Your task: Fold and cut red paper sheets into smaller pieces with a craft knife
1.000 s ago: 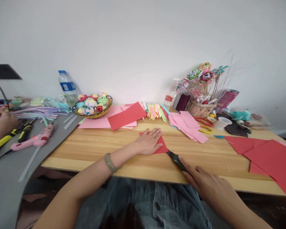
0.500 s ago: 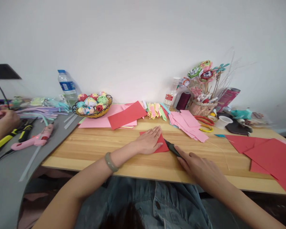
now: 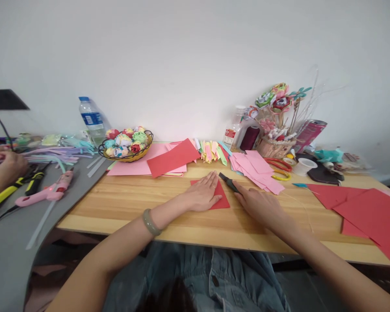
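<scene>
My left hand (image 3: 205,193) lies flat, fingers stretched out, on a small piece of red paper (image 3: 223,202) on the wooden table. It covers most of that paper. In my right hand (image 3: 253,201) is a dark utility knife (image 3: 228,182), its tip pointing away from me beside the paper's upper right edge. Whether the blade touches the paper I cannot tell. Behind my left hand a longer red strip (image 3: 173,158) rests on pink sheets (image 3: 130,168). Pink paper pieces (image 3: 255,169) lie in a loose pile beyond the knife.
A basket of paper flowers (image 3: 146,151) and a water bottle (image 3: 92,119) stand at the back left. Red sheets (image 3: 373,212) and scissors (image 3: 281,169) are on the right. On the grey table at left lie a glue gun (image 3: 48,190) and another person's hand (image 3: 8,169).
My right hand has moved the knife away from me and slightly left, from the paper's near right corner to its far end. My left hand has stayed in place.
</scene>
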Tool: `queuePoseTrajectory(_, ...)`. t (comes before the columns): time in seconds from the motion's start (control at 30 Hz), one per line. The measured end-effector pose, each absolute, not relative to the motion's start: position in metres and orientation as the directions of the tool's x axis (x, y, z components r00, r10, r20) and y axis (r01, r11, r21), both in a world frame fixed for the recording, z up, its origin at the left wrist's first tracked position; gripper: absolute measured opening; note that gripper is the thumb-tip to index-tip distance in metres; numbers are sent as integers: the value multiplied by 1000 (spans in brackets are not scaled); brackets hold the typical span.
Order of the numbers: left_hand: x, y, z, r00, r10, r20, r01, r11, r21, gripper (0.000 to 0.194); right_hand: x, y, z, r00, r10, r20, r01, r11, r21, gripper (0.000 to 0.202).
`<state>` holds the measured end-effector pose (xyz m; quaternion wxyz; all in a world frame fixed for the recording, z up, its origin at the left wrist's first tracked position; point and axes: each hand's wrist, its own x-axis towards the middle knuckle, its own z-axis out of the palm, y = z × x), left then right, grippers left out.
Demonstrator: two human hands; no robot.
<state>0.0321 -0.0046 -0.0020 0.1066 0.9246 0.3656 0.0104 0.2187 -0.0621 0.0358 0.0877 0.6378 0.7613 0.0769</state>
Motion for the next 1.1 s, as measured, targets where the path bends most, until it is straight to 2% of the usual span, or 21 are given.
queuePoseTrajectory(0.33,40,5,-10,694,720,-21,711,-680,181,74,239,-65,28,-51,999,7,985,49,166,48)
queuePoseTrajectory(0.57,46,11,-13,639,766,68,747,-639,182,71,249,-68,21,-57,994,92,973,35,227,47)
queuePoseTrajectory(0.7,45,23,-17,564,809,164,811,-580,77,60,254,-65,17,-105,985,135,961,65,269,45)
queuePoseTrajectory(0.83,30,36,-10,552,776,306,827,-556,-81,36,260,-65,12,-161,973,163,951,109,288,45)
queuePoseTrajectory(0.93,12,41,2,539,772,338,836,-539,-101,30,263,-65,9,-169,968,187,953,112,282,45)
queuePoseTrajectory(1.0,-1,43,8,467,800,377,878,-469,-94,31,264,-65,8,-179,964,194,949,117,292,45)
queuePoseTrajectory(1.1,-15,43,14,275,884,378,956,-293,-12,37,265,-65,6,-213,953,215,936,136,324,44)
